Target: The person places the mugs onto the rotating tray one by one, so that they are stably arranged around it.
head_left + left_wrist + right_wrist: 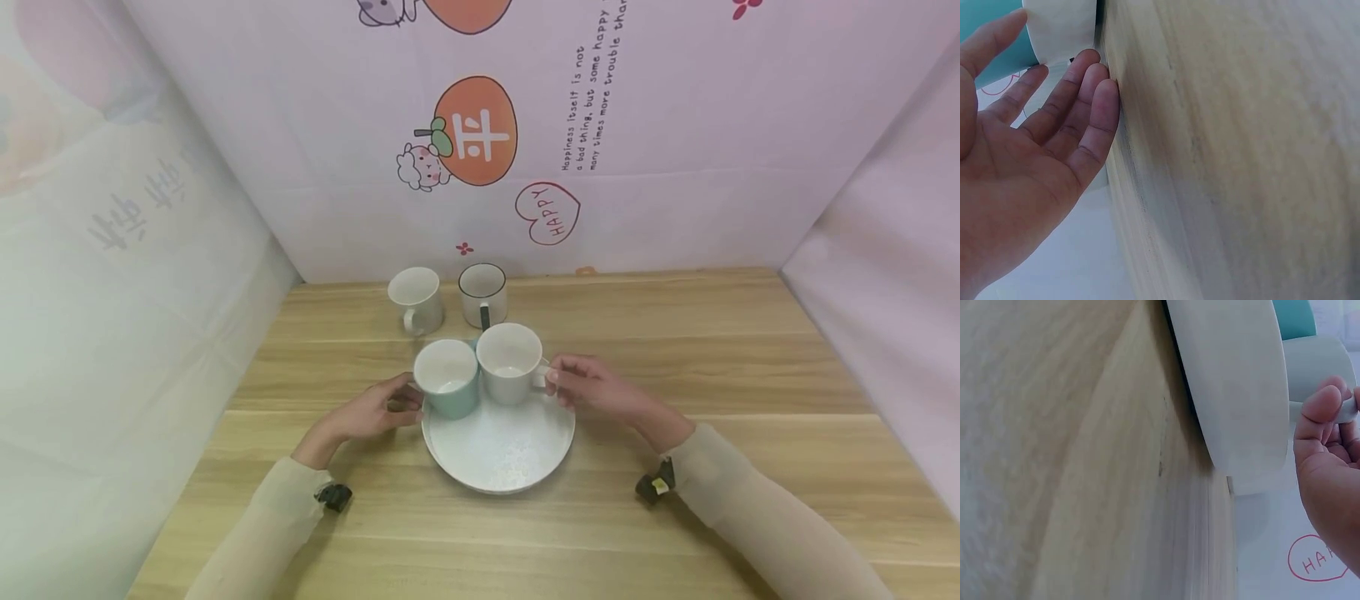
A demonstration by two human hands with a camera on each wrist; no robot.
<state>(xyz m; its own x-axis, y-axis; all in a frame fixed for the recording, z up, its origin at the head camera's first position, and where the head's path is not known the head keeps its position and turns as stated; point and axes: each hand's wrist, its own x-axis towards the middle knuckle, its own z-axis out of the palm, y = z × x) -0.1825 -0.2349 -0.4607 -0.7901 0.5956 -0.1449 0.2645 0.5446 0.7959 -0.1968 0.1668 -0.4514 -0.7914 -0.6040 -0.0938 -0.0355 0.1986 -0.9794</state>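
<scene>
A white mug (510, 367) stands upright on a round white stand (498, 454), towards its back. My right hand (600, 390) pinches that mug's handle (1349, 411) between thumb and fingers at the stand's right side. Left of the white mug, a teal mug (454, 390) with a white inside also stands on the stand, close against it. My left hand (378, 407) is at the stand's left edge beside the teal mug. In the left wrist view its fingers are relaxed, and the thumb tip meets the stand's white side wall (1060, 28).
Two more mugs stand on the wooden table (675, 333) behind the stand: a plain white mug (417, 300) and a white mug with a dark rim (482, 293) and dark handle. A printed white cloth (660, 208) hangs at the table's back edge. Cloth also hangs at both sides.
</scene>
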